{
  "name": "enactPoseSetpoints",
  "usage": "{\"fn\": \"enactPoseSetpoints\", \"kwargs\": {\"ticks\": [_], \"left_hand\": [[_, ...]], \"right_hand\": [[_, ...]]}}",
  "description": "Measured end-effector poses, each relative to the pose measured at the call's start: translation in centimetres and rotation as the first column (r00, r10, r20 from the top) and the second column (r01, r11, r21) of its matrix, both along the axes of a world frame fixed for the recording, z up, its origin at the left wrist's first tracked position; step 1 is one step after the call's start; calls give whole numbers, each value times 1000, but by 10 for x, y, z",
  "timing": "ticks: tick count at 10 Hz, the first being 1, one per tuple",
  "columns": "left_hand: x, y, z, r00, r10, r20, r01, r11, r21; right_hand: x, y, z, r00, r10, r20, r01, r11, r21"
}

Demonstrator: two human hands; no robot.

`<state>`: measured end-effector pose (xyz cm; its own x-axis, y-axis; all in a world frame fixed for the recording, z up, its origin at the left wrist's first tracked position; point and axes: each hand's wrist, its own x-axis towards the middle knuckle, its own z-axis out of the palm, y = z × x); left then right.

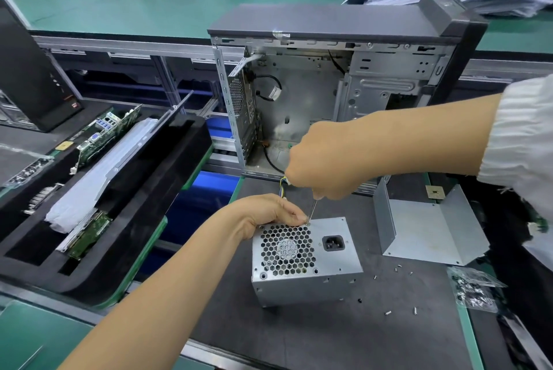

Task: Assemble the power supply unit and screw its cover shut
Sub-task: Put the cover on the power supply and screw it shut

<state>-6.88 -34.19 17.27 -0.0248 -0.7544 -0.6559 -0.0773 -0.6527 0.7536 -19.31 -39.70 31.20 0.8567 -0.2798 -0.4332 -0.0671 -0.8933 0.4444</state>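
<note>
While left hand (269, 214) pinches the power supply (302, 262) corner, right hand (326, 160) grips screwdriver (312, 212)

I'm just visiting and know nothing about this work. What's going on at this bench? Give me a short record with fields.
activity: driving a screw into the power supply unit
right hand: grips a screwdriver, tip at the unit's top edge
left hand: holds the unit's far left corner, fingertips by the screw
beside it: bent metal cover to the right
loose screws: scattered on the dark mat
behind: open computer case
</note>
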Motion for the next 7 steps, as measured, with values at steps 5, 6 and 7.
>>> {"fn": "enactPoseSetpoints", "kwargs": {"ticks": [5,6,7], "left_hand": [[1,0,-1,1000,-8,-12,8,1000,-16],[-1,1,-2,999,-9,35,11,999,-41],[-2,1,-2,999,3,40,-1,998,-55]], "right_hand": [[-2,-4,1,986,158,-56,-160,987,-26],[-2,-5,-4,986,165,7,-165,986,-12],[-7,-9,-11,994,109,0,-109,994,17]]}}
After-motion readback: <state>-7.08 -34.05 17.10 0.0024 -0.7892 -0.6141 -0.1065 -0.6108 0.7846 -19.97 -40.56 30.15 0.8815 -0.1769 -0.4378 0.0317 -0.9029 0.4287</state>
